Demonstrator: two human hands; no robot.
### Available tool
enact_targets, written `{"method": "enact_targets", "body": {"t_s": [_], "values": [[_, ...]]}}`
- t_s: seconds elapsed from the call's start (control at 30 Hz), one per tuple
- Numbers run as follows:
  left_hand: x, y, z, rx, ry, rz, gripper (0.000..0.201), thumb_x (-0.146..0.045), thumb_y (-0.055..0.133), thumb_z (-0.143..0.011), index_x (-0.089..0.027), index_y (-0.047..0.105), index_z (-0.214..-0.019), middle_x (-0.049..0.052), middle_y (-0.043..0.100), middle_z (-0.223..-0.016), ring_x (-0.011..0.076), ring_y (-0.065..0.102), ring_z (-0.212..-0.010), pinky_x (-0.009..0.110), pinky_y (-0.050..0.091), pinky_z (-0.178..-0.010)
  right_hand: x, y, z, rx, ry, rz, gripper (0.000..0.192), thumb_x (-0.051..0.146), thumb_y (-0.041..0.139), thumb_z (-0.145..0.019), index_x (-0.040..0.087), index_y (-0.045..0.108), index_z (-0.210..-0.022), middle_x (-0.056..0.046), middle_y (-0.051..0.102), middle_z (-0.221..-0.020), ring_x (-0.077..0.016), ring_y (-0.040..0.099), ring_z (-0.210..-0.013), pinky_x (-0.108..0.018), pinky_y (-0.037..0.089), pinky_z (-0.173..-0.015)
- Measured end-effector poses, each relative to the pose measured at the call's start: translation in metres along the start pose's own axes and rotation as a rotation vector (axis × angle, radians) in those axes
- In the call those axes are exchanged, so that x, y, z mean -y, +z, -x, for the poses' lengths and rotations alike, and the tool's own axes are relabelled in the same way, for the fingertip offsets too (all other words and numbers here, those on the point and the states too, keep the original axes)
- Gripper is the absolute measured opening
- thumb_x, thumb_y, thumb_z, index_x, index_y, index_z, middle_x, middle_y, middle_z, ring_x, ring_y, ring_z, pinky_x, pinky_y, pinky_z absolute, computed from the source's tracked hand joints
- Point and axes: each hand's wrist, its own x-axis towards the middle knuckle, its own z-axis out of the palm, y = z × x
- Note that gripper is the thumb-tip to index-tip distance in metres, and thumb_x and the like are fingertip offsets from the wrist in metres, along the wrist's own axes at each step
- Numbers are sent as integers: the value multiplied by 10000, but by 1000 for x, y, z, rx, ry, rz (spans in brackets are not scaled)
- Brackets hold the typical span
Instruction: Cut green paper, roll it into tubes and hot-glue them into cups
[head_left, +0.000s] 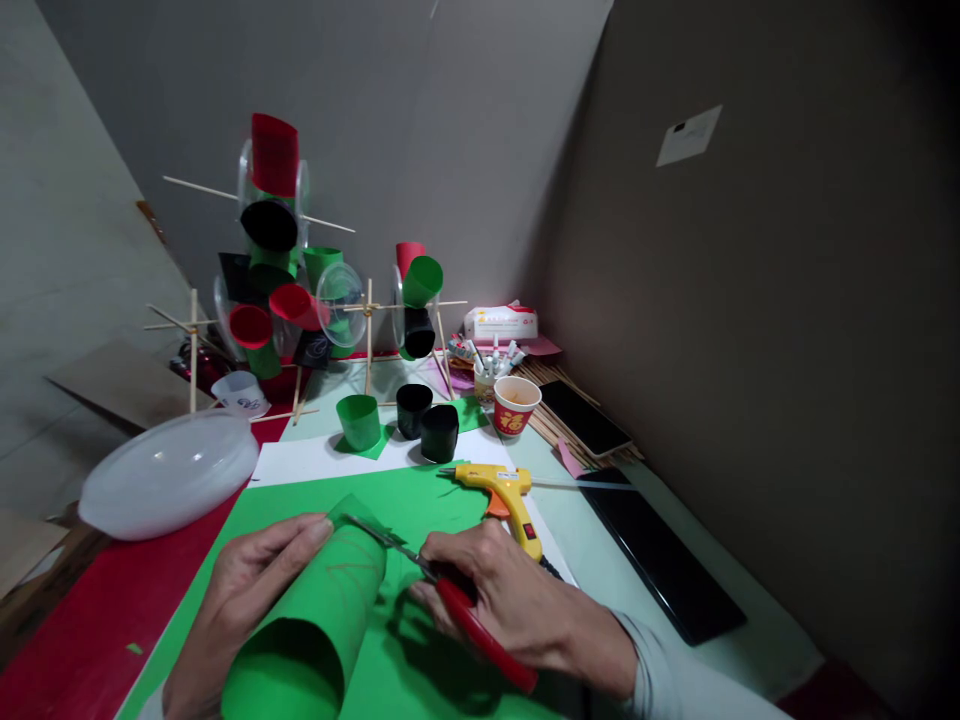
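Note:
My left hand (240, 590) grips a rolled tube of green paper (315, 620) that lies over a flat green sheet (420, 500). My right hand (510, 600) holds red-handled scissors (450, 600) whose blades reach the far end of the tube. A yellow glue gun (502, 492) lies just beyond my right hand, not touched by it.
A green paper cylinder (358, 420) and two black ones (439, 432) stand behind the sheet. Further back rise stick frames with red, green and black cylinders (274, 250). A white plastic lid (169, 475) lies left; a red paper cup (516, 405), a phone (585, 418) and a black slab (660, 560) sit right.

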Motion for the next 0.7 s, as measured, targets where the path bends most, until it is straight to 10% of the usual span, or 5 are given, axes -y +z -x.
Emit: {"method": "enact_targets", "body": {"t_s": [0.7], "values": [[-2, 6, 8, -13, 170, -151, 288, -552, 943, -523, -327, 826, -660, -23, 788, -653, 224, 687, -672, 258, 563, -577, 5, -11, -2, 92, 139, -23, 281, 481, 707, -939, 215, 637, -880, 62, 475, -649, -129, 456, -623, -233, 319, -585]]}}
